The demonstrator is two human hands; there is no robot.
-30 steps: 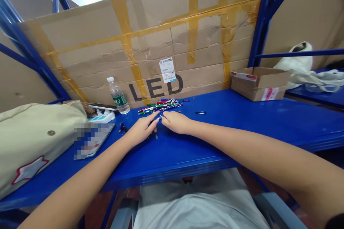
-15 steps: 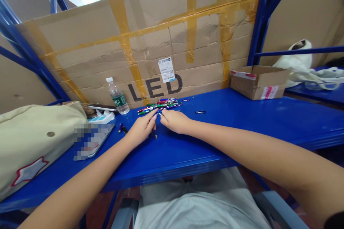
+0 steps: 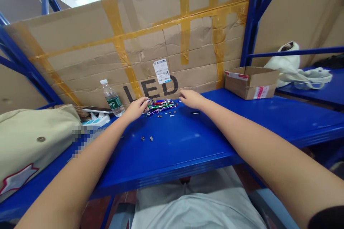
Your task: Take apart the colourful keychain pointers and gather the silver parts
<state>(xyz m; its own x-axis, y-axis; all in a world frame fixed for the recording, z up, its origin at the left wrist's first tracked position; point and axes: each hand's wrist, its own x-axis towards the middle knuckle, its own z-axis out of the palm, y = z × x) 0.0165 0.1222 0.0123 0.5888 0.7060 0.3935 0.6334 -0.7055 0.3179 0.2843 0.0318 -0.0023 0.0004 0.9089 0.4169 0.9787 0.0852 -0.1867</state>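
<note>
My left hand [image 3: 137, 110] is closed at the left end of a pile of slim, shiny coloured pieces [image 3: 162, 105] in red, green, blue and purple. A thin blue loop, apparently a carabiner [image 3: 151, 101], shows at its fingertips. Right of the pile, my right hand [image 3: 192, 99] has its fingers bent down together at the table; a small piece [image 3: 180, 101] shows by the fingertips, and whether they grip it is hidden. Several small round discs [image 3: 169, 113] lie in front of the pile. A dark carabiner [image 3: 195, 112] lies below my right hand.
Two small metal pieces [image 3: 151, 138] lie nearer me on the blue table [image 3: 185, 146]. At left stand a water bottle [image 3: 113, 99], a power strip [image 3: 96, 120], a phone [image 3: 96, 110] and a cream bag [image 3: 40, 128]. A cardboard box [image 3: 251, 82] is at right.
My hands, together in front of the pile before, have moved apart: the left to the pile's left end, the right forward and right. The discs have come into view and the camera has shifted slightly.
</note>
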